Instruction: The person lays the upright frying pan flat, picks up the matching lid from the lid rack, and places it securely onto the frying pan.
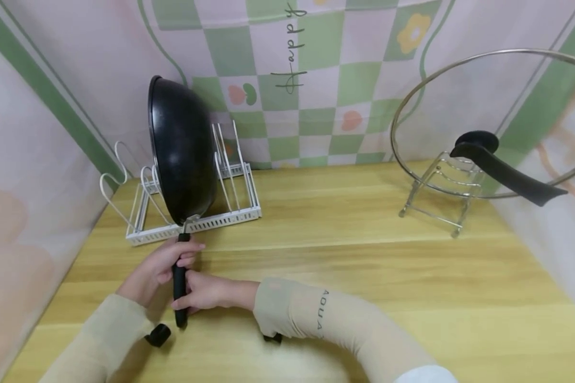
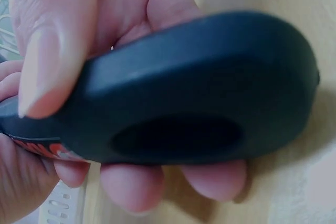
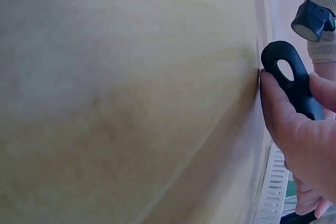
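Note:
A black wok (image 1: 184, 154) stands on its edge in a white rack (image 1: 225, 219) at the left, its long black handle (image 1: 179, 282) pointing toward me. Just below the wok, my left hand (image 1: 165, 260) grips the upper part of that handle. Lower down, my right hand (image 1: 206, 291) pinches it from the right side. The left wrist view shows the handle's rounded end (image 2: 252, 72) close up, with a hanging hole and fingers beneath it. In the right wrist view, fingers and thumb of the right hand (image 3: 310, 145) lie along either side of the handle near its holed end.
At the right, a large glass lid (image 1: 522, 50) with a black knob and arm (image 1: 512, 173) leans upright in a small silver wire stand (image 1: 438, 221). A patterned cloth (image 1: 316, 106) hangs behind the wooden table (image 1: 340, 255). White wire loops (image 1: 112, 186) rise left of the wok.

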Demonstrator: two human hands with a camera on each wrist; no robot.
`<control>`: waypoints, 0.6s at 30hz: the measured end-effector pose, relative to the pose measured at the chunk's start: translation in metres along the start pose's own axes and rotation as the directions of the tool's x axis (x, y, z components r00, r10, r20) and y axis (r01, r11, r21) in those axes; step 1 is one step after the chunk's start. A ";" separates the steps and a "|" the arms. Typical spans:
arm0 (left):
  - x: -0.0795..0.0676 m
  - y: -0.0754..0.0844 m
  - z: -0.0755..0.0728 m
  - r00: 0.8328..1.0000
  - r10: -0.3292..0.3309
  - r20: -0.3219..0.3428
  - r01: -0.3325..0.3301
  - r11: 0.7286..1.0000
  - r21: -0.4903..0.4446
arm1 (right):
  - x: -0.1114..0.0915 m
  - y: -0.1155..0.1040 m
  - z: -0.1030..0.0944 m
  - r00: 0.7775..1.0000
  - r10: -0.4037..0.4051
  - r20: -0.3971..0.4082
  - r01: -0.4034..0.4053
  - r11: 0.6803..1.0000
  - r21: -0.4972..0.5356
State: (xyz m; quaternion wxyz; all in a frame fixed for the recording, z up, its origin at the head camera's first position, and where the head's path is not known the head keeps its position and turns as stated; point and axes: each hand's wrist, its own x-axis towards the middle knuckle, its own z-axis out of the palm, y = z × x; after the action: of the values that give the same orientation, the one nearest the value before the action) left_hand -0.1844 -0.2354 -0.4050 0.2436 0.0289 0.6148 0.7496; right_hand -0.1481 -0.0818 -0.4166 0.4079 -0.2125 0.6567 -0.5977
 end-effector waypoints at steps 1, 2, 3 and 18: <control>0.000 0.000 0.000 1.000 0.005 0.004 -0.005 1.000 -0.007 | 0.000 0.000 0.000 1.000 0.005 0.004 -0.005 1.000 -0.007; 0.000 -0.001 0.000 1.000 0.009 0.007 -0.009 1.000 -0.011 | 0.000 -0.001 -0.001 1.000 0.009 0.008 -0.009 1.000 -0.016; 0.000 -0.001 -0.001 1.000 0.013 0.009 -0.013 1.000 -0.014 | 0.000 -0.001 -0.001 1.000 0.013 0.011 -0.012 1.000 -0.021; -0.001 -0.002 -0.002 0.999 0.032 0.023 -0.031 0.999 -0.022 | 0.000 -0.001 0.000 1.000 -0.007 0.023 0.008 0.999 -0.045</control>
State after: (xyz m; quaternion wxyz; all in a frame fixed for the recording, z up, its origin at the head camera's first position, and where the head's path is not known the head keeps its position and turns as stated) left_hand -0.1838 -0.2371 -0.4074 0.2392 0.0447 0.6033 0.7595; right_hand -0.1485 -0.0816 -0.4158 0.4082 -0.2311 0.6645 -0.5817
